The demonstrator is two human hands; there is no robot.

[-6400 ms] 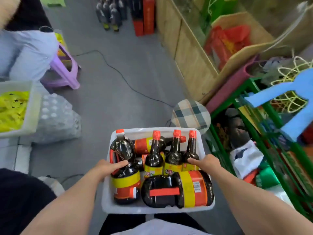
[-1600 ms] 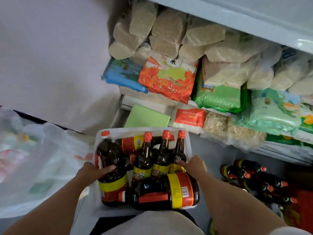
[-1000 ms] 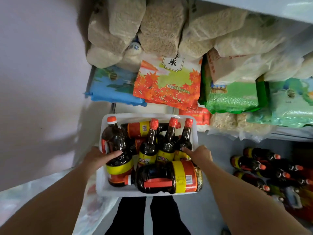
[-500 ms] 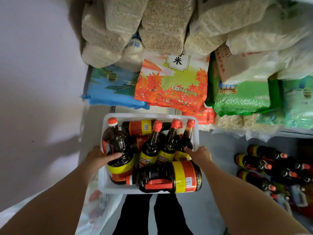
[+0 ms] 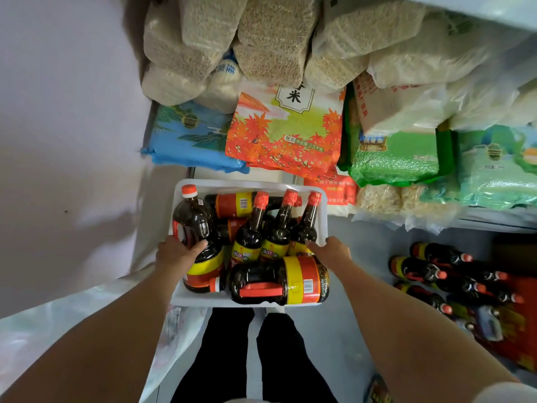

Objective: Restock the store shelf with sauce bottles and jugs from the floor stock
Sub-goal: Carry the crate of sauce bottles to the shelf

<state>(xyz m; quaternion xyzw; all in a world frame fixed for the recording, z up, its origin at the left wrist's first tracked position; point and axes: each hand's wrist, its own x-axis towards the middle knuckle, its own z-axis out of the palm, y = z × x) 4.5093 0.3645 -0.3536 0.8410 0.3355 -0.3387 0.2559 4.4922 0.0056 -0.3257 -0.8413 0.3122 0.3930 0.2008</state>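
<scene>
On my far left is a plain pale wall (image 5: 64,141). My left hand (image 5: 177,254) holds the left rim of the white tray (image 5: 322,212), fingers curled under it and thumb pressing the upright jug (image 5: 197,237), whose red cap points up toward the shelf. Inside the tray I count 2 jugs: that one standing, and 1 lying jug (image 5: 279,282) along the near edge, long axis left to right, base to the right. Behind it stand 3 slim bottles (image 5: 277,228), necks up, and at least 1 lying bottle (image 5: 235,204) sits crosswise at the far end. My right hand (image 5: 334,251) grips the right rim; I cannot tell how its fingers lie. Beyond the tray, rice bags (image 5: 284,135) fill the shelf. At right, more floor bottles (image 5: 430,266) lie on their sides, caps pointing right; too blurred to count.
</scene>
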